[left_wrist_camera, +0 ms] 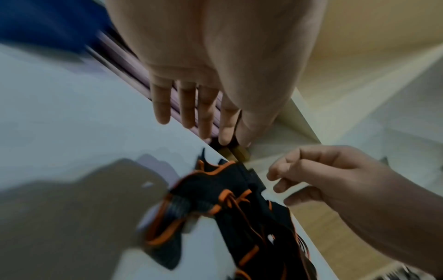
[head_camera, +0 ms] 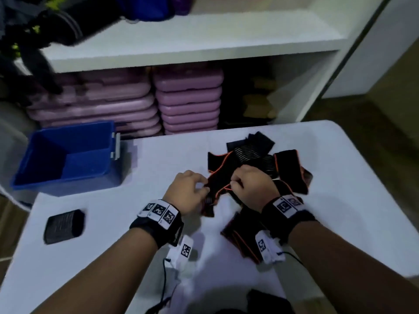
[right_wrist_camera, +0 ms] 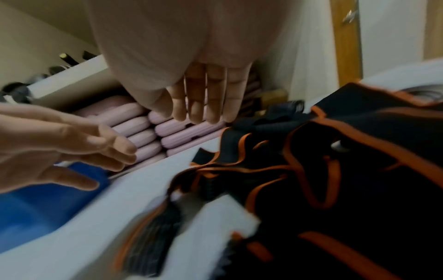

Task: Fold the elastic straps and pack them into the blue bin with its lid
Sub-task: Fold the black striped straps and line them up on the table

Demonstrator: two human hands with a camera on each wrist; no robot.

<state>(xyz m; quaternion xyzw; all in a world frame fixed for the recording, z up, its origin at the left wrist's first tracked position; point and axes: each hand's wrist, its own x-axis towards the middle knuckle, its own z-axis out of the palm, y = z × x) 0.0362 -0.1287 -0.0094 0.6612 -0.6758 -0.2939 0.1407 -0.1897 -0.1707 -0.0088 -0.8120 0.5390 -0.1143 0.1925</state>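
Observation:
A tangled pile of black elastic straps (head_camera: 260, 155) with orange edging lies on the white table (head_camera: 140, 168). One orange-edged strap (head_camera: 218, 181) stretches from the pile toward me between both hands. My left hand (head_camera: 201, 189) hovers at its left end with fingers straight (left_wrist_camera: 182, 106) and holds nothing. My right hand (head_camera: 235, 184) sits at its right side, fingers loosely curled (left_wrist_camera: 285, 174) just beside the strap's end (left_wrist_camera: 251, 178), nothing seen between them. The open blue bin (head_camera: 31, 175) stands far left. I see no lid.
A folded black strap (head_camera: 64, 226) lies alone on the table's near left. More orange-edged straps (head_camera: 240, 239) lie under my right wrist. Behind the table a white shelf (head_camera: 192, 41) holds stacked purple cases (head_camera: 188, 98). Dark bags (head_camera: 29, 30) sit on its top left.

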